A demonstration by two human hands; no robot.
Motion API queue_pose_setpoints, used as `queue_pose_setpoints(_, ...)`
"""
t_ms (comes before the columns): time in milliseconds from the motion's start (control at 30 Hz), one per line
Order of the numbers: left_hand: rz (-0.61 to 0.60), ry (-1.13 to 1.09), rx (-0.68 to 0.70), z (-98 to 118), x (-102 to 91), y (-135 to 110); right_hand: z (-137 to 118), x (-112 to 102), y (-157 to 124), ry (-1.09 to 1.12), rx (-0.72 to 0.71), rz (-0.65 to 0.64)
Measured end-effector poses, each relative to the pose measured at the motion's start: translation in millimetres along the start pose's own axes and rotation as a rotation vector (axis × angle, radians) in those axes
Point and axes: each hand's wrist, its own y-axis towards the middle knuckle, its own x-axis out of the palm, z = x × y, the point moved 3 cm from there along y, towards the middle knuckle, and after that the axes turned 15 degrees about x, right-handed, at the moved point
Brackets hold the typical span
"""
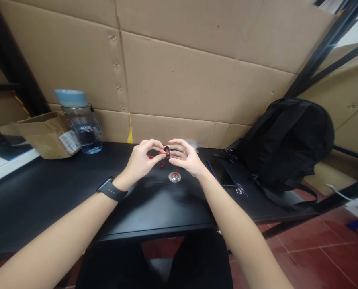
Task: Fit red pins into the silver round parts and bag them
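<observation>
Both hands are raised a little above the black table (46, 200), near its back. My left hand (142, 158) pinches a thin red piece (154, 155) against a small round metal part (167, 151). My right hand (183, 157) grips that metal part from the other side, fingers curled. Another small red bit (162, 164) shows just below the hands. On the table under them lies a round silver disc (174, 176) with a red piece on it. A black watch (111, 189) sits on my left wrist.
A clear water bottle with a blue lid (80, 120) and an open cardboard box (46, 134) stand at the back left. A black backpack (284, 140) rests at the right, with a dark flat item (224, 172) and a small keyring (240, 190) beside it. Cardboard sheets line the wall behind.
</observation>
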Motion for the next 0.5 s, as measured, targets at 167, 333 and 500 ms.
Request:
queue_pose_setpoints(167, -0.004, -0.002, 0.019, 0.9, 0.1, 0.0, 1.1, -0.2, -0.1, 0.001, -0.003, -0.011)
queue_pose_setpoints(333, -0.019, 0.105, 0.059, 6.5, -0.8, 1.5, 1.9, 0.4, 0.0, -0.012, 0.015, 0.001)
queue_pose_setpoints(500, -0.041, 0.251, 0.072, 11.6, -1.7, 3.3, 1.7, 1.3, 0.4, 0.007, 0.015, -0.008)
